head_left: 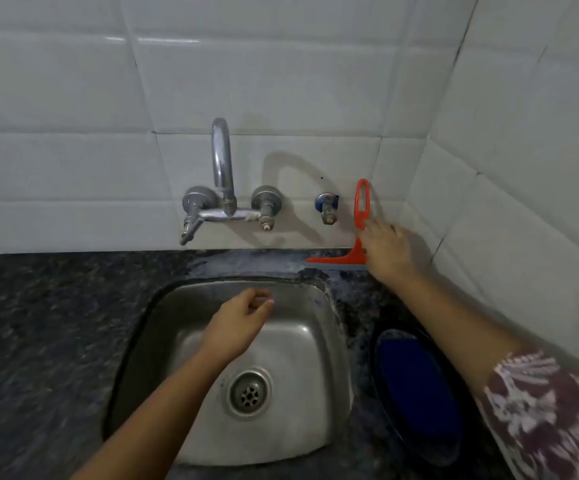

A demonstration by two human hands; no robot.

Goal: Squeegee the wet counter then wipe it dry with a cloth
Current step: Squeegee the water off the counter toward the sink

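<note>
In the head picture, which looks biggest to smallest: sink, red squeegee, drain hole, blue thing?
sink
blue thing
red squeegee
drain hole
The squeegee stands farther away, partly behind the right hand, so its place is less sure.

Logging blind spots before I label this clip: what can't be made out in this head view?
Head view.
Grip on the squeegee: the back of the right hand covers the lower handle; whether fingers hold it is unclear.
Blade's right end: hidden behind that hand.
The blue object beside the sink: dark, partly under the right forearm; cloth or dish unclear.
Wetness of the counter at left: blurred.
</note>
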